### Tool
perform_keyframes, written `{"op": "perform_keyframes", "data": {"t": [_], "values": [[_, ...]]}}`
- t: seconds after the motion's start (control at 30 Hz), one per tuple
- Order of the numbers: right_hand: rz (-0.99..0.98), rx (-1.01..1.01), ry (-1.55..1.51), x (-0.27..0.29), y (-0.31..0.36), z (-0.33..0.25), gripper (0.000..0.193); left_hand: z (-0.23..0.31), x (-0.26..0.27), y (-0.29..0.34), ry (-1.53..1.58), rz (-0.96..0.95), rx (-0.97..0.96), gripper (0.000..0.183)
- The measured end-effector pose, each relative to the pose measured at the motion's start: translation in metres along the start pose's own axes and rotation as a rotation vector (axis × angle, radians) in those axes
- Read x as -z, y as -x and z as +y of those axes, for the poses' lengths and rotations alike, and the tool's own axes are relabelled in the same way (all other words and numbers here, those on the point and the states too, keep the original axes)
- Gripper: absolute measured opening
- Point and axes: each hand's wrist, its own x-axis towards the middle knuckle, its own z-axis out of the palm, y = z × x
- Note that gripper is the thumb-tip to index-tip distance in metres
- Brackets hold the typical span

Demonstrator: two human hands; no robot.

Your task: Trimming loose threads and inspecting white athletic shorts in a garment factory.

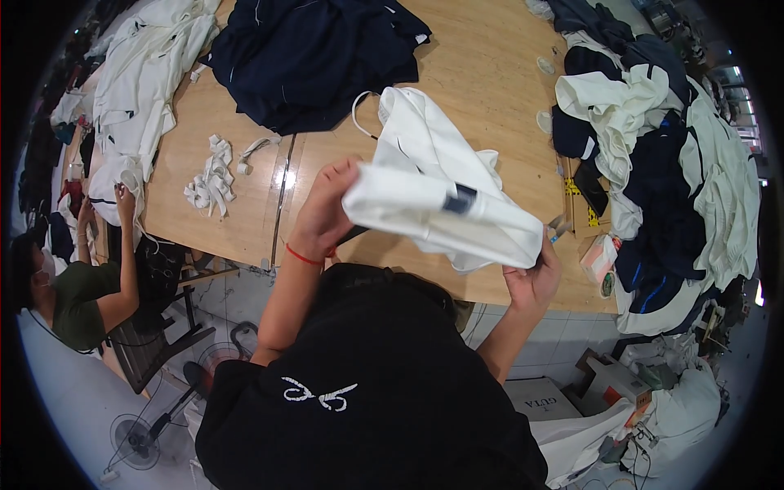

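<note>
A white garment with a small navy patch and a thin white cord loop hangs between my hands above the table, its far part reaching over the wooden top. My left hand, with a red string round the wrist, grips the near left end of its folded band. At the band's right end, my right hand is closed on the cloth, thumb on the near side. The near band is slightly blurred. I cannot make out whether the garment is shorts or a top.
Navy garments lie at the far middle of the table. White fabric strips rest at left; a white and navy clothes pile with a black phone is at right. Another person handles white cloth. A fan stands below.
</note>
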Motion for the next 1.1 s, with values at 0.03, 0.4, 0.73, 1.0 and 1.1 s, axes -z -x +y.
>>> {"op": "perform_keyframes", "data": {"t": [0.03, 0.4, 0.73, 1.0, 1.1], "values": [[0.144, 0.11, 0.097, -0.012, 0.005, 0.004, 0.019, -0.001, 0.019, 0.001, -0.296, -0.1, 0.1, 0.022], [-0.273, 0.366, 0.624, -0.018, 0.014, 0.011, 0.013, -0.036, -0.101, -0.058, -1.137, -0.518, -0.359, 0.021], [-0.003, 0.56, 0.792, -0.008, 0.016, 0.015, 0.036, -0.006, -0.107, -0.058, 0.022, 0.096, -0.073, 0.019], [-0.195, 0.473, 0.765, -0.037, 0.027, 0.044, 0.027, -0.009, -0.11, -0.032, 0.004, 0.139, -0.031, 0.023], [-0.273, 0.708, 1.06, -0.054, 0.029, 0.066, 0.019, -0.014, -0.116, -0.026, -0.032, 0.109, -0.008, 0.025]]}}
